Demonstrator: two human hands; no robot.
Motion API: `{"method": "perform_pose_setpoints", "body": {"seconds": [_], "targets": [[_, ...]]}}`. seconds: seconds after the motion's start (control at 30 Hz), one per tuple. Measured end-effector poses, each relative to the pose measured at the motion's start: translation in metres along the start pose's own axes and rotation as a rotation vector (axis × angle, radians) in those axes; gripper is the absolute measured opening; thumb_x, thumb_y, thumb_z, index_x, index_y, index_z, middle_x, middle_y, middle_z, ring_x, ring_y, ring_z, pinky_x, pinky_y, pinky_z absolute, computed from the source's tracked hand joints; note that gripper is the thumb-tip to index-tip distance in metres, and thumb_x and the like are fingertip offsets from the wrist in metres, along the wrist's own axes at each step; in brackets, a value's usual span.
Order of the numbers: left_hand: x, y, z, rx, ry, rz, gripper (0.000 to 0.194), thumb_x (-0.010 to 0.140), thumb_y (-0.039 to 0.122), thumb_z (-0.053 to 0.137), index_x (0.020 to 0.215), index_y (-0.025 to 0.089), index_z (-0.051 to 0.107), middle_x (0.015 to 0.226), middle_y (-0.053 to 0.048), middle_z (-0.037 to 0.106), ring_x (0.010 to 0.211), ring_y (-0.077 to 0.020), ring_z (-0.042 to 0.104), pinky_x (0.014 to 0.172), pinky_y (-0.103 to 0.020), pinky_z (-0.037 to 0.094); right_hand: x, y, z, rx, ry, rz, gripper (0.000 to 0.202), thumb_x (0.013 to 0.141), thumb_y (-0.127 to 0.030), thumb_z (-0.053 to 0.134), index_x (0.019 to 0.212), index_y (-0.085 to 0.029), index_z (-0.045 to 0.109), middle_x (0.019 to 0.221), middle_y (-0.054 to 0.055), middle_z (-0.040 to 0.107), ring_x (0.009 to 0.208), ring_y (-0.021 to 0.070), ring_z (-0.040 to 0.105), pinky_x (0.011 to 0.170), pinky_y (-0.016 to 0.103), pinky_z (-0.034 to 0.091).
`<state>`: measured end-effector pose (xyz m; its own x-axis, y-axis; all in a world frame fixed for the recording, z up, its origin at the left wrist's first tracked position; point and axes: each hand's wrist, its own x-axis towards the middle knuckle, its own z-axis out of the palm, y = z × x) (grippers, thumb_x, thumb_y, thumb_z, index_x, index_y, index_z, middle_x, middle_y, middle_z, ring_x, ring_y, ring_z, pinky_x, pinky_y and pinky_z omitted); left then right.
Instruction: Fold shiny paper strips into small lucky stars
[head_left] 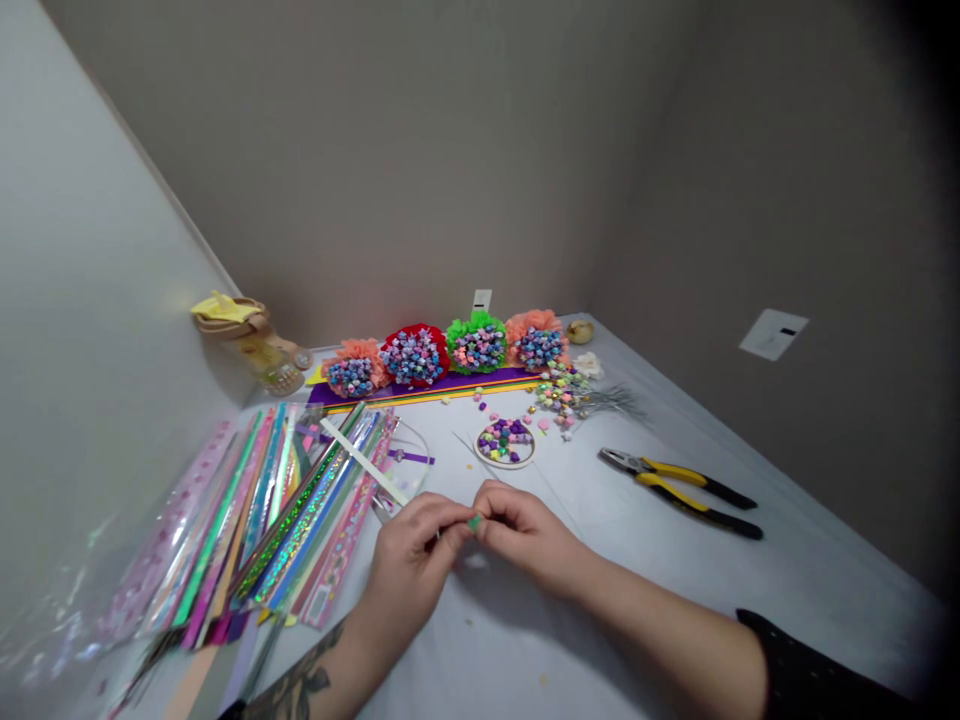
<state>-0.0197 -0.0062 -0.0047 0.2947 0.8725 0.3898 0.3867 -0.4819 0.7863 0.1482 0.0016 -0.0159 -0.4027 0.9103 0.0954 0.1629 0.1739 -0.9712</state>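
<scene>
Both hands meet over the front middle of the table, fingertips pinched together. Between them sits a small green paper star (474,522), largely covered by the fingers. My left hand (416,550) grips it from the left with thumb and forefinger. From the other side, my right hand (525,535) pinches it with its fingers curled in. Just beyond the hands is a shallow round dish (480,459) of purple, pink, green and yellow paper stars (506,436). A white paper strip (364,460) lies slanting near my left hand, over bundled paper strips.
Plastic packs of shiny paper strips (300,510) cover the left side. Yellow-and-black pliers (682,488) lie at right. Along the wall stand several star bouquets (415,355) in crepe paper. Wired stars (562,393), a tape dispenser (271,360) and a wall outlet (774,334) also show.
</scene>
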Motion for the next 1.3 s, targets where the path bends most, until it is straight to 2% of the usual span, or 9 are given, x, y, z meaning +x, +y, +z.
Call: {"method": "perform_pose_setpoints", "body": {"seconds": [0.3, 0.4, 0.53, 0.67, 0.83, 0.93, 1.03, 1.13, 1.3], "targets": [[0.000, 0.001, -0.002, 0.015, 0.018, -0.073, 0.009, 0.076, 0.018, 0.062, 0.076, 0.019, 0.071, 0.072, -0.004, 0.068, 0.067, -0.0152, 0.062, 0.063, -0.024, 0.048, 0.000, 0.001, 0.001, 0.117, 0.018, 0.083, 0.019, 0.079, -0.029, 0.051, 0.065, -0.017, 0.050, 0.065, -0.002, 0.045, 0.062, 0.0116, 0.043, 0.060, 0.024, 0.035], [0.001, 0.001, 0.000, -0.031, -0.009, -0.212, 0.010, 0.076, 0.021, 0.061, 0.077, 0.017, 0.070, 0.074, -0.005, 0.067, 0.068, -0.0154, 0.061, 0.058, -0.022, 0.047, 0.000, 0.001, 0.000, 0.027, 0.055, 0.033, 0.017, 0.079, -0.025, 0.049, 0.065, -0.017, 0.049, 0.066, -0.001, 0.045, 0.063, 0.0120, 0.044, 0.060, 0.025, 0.035], [0.004, 0.002, 0.003, -0.118, -0.102, -0.385, 0.012, 0.075, 0.022, 0.058, 0.070, 0.015, 0.066, 0.069, -0.003, 0.062, 0.062, -0.0135, 0.058, 0.053, -0.021, 0.045, -0.001, 0.000, 0.000, -0.176, 0.084, -0.101, 0.012, 0.076, -0.015, 0.047, 0.065, -0.017, 0.048, 0.069, 0.000, 0.046, 0.067, 0.0132, 0.046, 0.061, 0.025, 0.036], [0.006, 0.002, 0.004, -0.146, -0.133, -0.438, 0.012, 0.072, 0.022, 0.058, 0.064, 0.014, 0.063, 0.063, -0.001, 0.058, 0.060, -0.0126, 0.053, 0.054, -0.020, 0.042, -0.003, -0.001, 0.000, -0.252, 0.079, -0.172, 0.011, 0.076, -0.011, 0.045, 0.066, -0.018, 0.047, 0.071, 0.001, 0.047, 0.069, 0.0137, 0.047, 0.062, 0.025, 0.036], [0.006, 0.003, 0.002, -0.208, -0.152, -0.510, 0.012, 0.071, 0.024, 0.058, 0.064, 0.014, 0.060, 0.057, 0.001, 0.054, 0.057, -0.0118, 0.049, 0.053, -0.020, 0.040, -0.003, 0.000, 0.001, -0.275, 0.066, -0.186, 0.012, 0.077, -0.011, 0.045, 0.068, -0.019, 0.047, 0.071, 0.001, 0.048, 0.070, 0.0144, 0.048, 0.062, 0.025, 0.038], [0.006, 0.003, 0.000, -0.241, -0.104, -0.505, 0.014, 0.071, 0.025, 0.058, 0.063, 0.015, 0.059, 0.058, 0.002, 0.054, 0.056, -0.0113, 0.049, 0.054, -0.020, 0.040, -0.004, 0.000, 0.001, -0.307, 0.140, -0.207, 0.008, 0.079, -0.012, 0.048, 0.082, -0.019, 0.051, 0.082, 0.003, 0.051, 0.080, 0.0170, 0.050, 0.070, 0.029, 0.041], [0.007, 0.004, -0.001, -0.236, -0.015, -0.482, 0.016, 0.072, 0.027, 0.058, 0.063, 0.015, 0.058, 0.059, 0.002, 0.053, 0.056, -0.0109, 0.049, 0.053, -0.020, 0.040, -0.009, -0.001, 0.000, -0.400, 0.322, -0.301, 0.023, 0.077, -0.013, 0.054, 0.098, -0.019, 0.049, 0.098, 0.008, 0.050, 0.096, 0.0216, 0.046, 0.083, 0.036, 0.038], [0.006, 0.005, -0.001, -0.211, 0.045, -0.446, 0.018, 0.074, 0.028, 0.058, 0.062, 0.015, 0.057, 0.061, 0.001, 0.051, 0.056, -0.0105, 0.048, 0.050, -0.019, 0.039, -0.013, -0.005, -0.001, -0.483, 0.407, -0.371, 0.013, 0.078, -0.012, 0.053, 0.088, -0.020, 0.051, 0.089, 0.006, 0.049, 0.091, 0.0212, 0.045, 0.080, 0.036, 0.037], [0.002, 0.005, 0.002, -0.122, 0.107, -0.288, 0.018, 0.077, 0.023, 0.057, 0.061, 0.016, 0.054, 0.062, 0.001, 0.050, 0.059, -0.0109, 0.049, 0.054, -0.020, 0.039, -0.013, -0.009, 0.003, -0.444, 0.362, -0.346, 0.007, 0.078, -0.012, 0.055, 0.077, -0.020, 0.055, 0.079, 0.004, 0.052, 0.083, 0.0193, 0.047, 0.073, 0.033, 0.039]]}}
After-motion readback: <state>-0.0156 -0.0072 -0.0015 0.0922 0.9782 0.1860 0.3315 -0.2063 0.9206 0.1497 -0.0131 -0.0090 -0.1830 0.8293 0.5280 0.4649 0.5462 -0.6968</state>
